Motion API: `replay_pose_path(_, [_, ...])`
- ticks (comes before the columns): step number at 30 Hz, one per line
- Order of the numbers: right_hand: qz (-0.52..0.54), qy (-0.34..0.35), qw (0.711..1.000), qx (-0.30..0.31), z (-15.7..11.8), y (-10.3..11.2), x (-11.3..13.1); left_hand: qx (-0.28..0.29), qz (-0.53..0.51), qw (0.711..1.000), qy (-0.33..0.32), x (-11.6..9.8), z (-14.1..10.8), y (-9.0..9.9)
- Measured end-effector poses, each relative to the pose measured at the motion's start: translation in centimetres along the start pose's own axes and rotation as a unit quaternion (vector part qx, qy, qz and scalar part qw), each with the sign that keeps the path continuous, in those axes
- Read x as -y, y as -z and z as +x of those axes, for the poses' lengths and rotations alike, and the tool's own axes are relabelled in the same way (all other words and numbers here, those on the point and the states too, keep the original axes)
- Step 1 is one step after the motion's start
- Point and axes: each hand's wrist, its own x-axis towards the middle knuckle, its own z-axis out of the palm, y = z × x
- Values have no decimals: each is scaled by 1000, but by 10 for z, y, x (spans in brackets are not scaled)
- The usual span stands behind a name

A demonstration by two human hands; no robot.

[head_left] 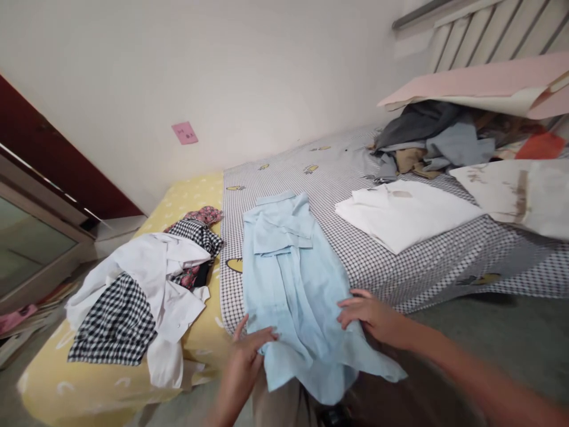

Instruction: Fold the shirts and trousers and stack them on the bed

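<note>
A light blue shirt (293, 284) is laid lengthwise, partly on the checked sheet (355, 255), with its collar at twelve o'clock and its loose hem hanging over the near edge at six. Its sleeves are folded across the upper part, and creases run down its middle.

With the shirt taken as the centre of the dial, its edge is touched at seven o'clock by the left hand (249, 353), the fingers being set apart near the hem. At four o'clock the opposite edge is touched by the right hand (367, 314), whose fingers are spread over the cloth. Whether any fabric is pinched by either hand cannot be told.

At nine o'clock, on the yellow sheet (200, 350), a white garment (173, 261) is heaped loosely with a black-and-white checked garment (118, 323); red patterned fabric (207, 214) is seen at the far side of that heap. At two o'clock a folded white shirt (409, 213) is laid flat on the checked sheet. Beyond it, between one and two, dark, grey and tan clothes (422, 139) are piled beneath a pink sheet of card (480, 83). A pale item with brown marks (524, 196) is placed between two and three. On the wall (275, 77), a small pink card (185, 133) is fixed at eleven o'clock.
</note>
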Motion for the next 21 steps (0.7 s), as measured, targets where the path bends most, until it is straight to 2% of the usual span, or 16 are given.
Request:
replay_pose_path(2, [23,-19,1000,-5,21,21,-1,-29,-129,987,93,-11,24,24])
replay_pose_path(3, [28,-26,999,-16,34,32,-3,-49,-197,970,132,-16,38,36])
replay_pose_path(4, [30,-39,998,-33,48,43,-6,-73,-271,945,171,-20,54,46])
replay_pose_path(6, [17,-74,994,-81,77,61,-12,-122,-397,876,247,-21,87,59])
replay_pose_path(8, [-11,-107,984,-140,104,71,-18,-144,-461,817,315,-13,117,62])
replay_pose_path(9, [-13,-115,979,-165,115,72,-20,-143,-470,800,343,-6,129,61])
replay_pose_path(10, [6,-117,977,-180,125,72,-21,-138,-470,792,364,1,138,60])
replay_pose_path(12, [124,-134,966,-184,138,64,-25,-125,-468,784,388,16,149,56])
replay_pose_path(14, [294,-183,924,-160,145,53,-29,-115,-474,777,398,26,151,53])
replay_pose_path(16, [404,-240,870,-151,148,45,-34,-108,-484,775,393,32,148,51])
replay_pose_path(17, [425,-258,853,-156,149,43,-36,-105,-488,775,388,33,146,50])
replay_pose_path(19, [435,-280,844,-145,146,45,-38,-102,-490,778,379,34,142,49])
replay_pose_path(21, [441,-299,841,-91,138,54,-36,-105,-479,786,377,36,140,47])
